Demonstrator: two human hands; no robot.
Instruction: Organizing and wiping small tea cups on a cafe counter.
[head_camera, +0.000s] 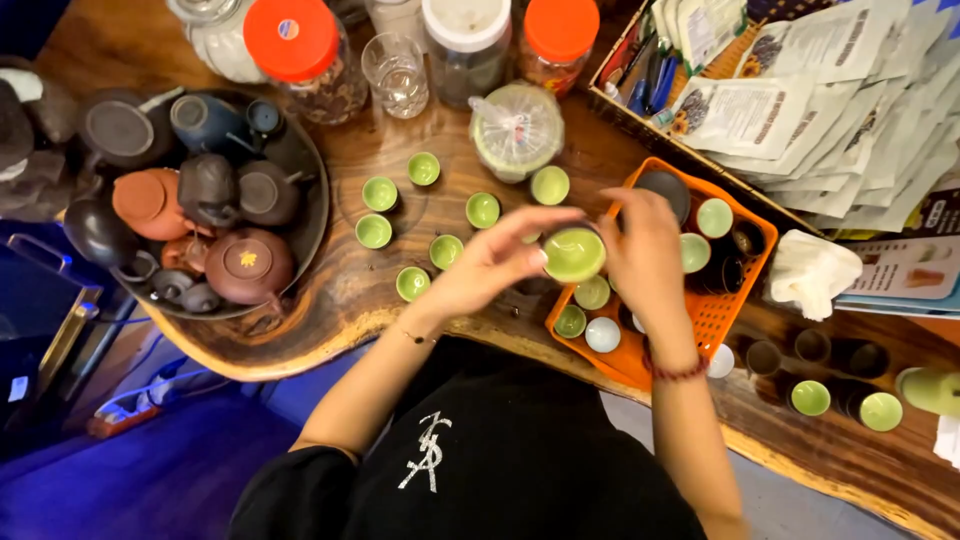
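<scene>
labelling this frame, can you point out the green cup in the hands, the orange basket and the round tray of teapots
green cup (573, 254): head view, on its green inside, held between both hands.
orange basket (716, 313): head view, on the bare mesh floor near its right edge.
round tray of teapots (316, 205): head view, on its dark right rim.

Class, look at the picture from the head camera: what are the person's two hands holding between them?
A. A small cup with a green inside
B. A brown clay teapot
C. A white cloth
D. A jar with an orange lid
A: the left hand and right hand meet around a small cup with a green inside, held over the wooden table beside the orange basket.
</scene>
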